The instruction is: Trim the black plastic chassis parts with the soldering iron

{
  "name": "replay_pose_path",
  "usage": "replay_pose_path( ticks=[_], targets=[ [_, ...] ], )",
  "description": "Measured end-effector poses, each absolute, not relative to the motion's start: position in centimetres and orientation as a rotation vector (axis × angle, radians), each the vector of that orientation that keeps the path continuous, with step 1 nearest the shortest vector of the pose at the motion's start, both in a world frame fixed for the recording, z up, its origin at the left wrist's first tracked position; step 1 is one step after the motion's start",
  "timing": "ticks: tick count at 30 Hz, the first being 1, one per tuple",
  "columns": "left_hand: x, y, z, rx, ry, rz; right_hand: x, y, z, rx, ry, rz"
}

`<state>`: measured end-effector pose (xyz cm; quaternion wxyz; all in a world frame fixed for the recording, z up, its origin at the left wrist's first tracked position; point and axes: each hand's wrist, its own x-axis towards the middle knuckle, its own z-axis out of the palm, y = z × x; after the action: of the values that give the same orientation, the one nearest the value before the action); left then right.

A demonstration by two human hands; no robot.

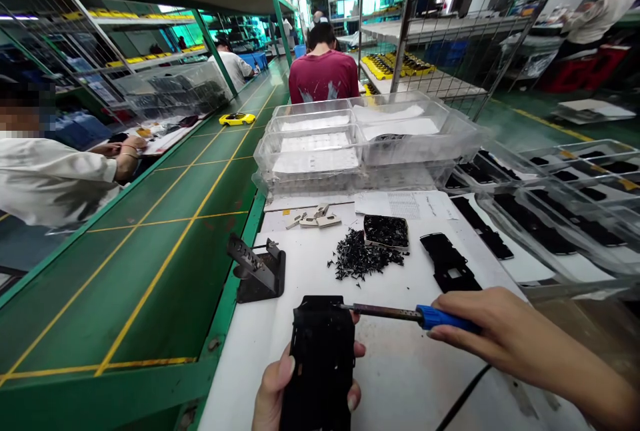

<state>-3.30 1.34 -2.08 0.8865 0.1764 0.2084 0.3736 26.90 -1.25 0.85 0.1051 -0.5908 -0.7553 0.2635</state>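
A flat black plastic part [323,364] is held upright at the bottom centre by my left hand [274,387], thumb on one side and fingertips on the other. My right hand [493,324] grips the blue handle of a soldering iron [445,319], whose tip meets the upper right area of the black part. Beyond them lie a loose pile of small black pieces [357,256] and a small box [386,231] full of similar pieces. Another black part [450,263] rests on the white worktop [395,377], above my right hand.
An iron stand [257,271] is at the worktop's left edge. Pale pieces [320,217] lie behind it. Clear trays [315,157] are stacked at the back, more with black parts [535,221] at right. A green conveyor [165,217] carries a yellow toy car [237,119]; people sit nearby.
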Motion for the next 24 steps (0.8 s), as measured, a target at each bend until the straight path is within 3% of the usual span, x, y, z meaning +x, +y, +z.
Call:
replay_pose_path(
  ticks=[9,17,24],
  targets=[
    [-3.1,1.5,-5.3,0.562,0.86,1.078,22.9,5.2,-0.9,-1.907,-1.689,0.523],
    [-3.1,-0.5,-9.3,0.651,1.14,1.127,16.1,19.7,-4.7,-1.939,-1.951,0.435],
    [-7.6,-1.4,-12.8,0.635,0.951,1.155,14.5,20.9,-6.9,-1.916,-2.035,0.491]
  ],
)
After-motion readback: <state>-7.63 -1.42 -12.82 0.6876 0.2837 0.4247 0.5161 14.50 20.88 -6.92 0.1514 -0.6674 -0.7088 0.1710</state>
